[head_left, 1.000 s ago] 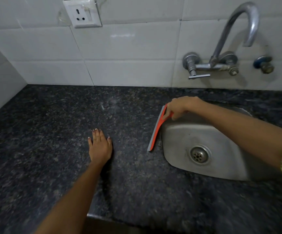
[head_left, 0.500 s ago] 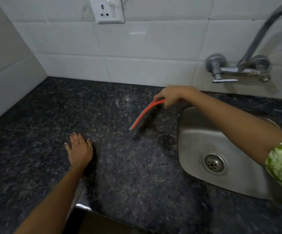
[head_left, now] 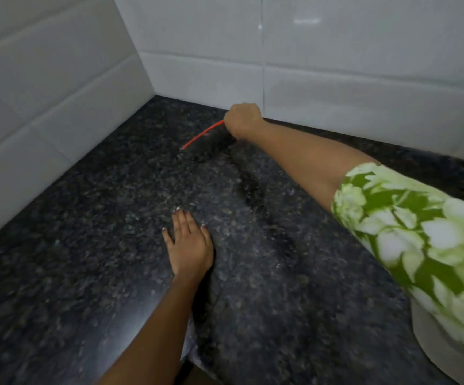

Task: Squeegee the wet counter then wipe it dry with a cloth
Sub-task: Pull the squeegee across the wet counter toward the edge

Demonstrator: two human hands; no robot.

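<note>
The dark speckled granite counter [head_left: 91,232] fills most of the view. My right hand [head_left: 243,119] is stretched to the back of the counter, close to the tiled wall, and is shut on an orange-red squeegee [head_left: 201,135]. The blade shows only as a thin red edge slanting down to the left from my fist, with its shadow beneath. My left hand [head_left: 189,244] lies flat on the counter nearer to me, fingers together and empty. No cloth is in view.
White tiled walls [head_left: 58,87] meet in a corner at the back left and bound the counter on two sides. The counter's front edge [head_left: 189,357] runs under my left forearm. A green and white patterned sleeve [head_left: 408,232] covers my right upper arm.
My right hand carried the squeegee from the sink's rim leftward and back to the wall near the corner. The view swung left, so sink, tap and socket left the frame. My left hand stayed flat.
</note>
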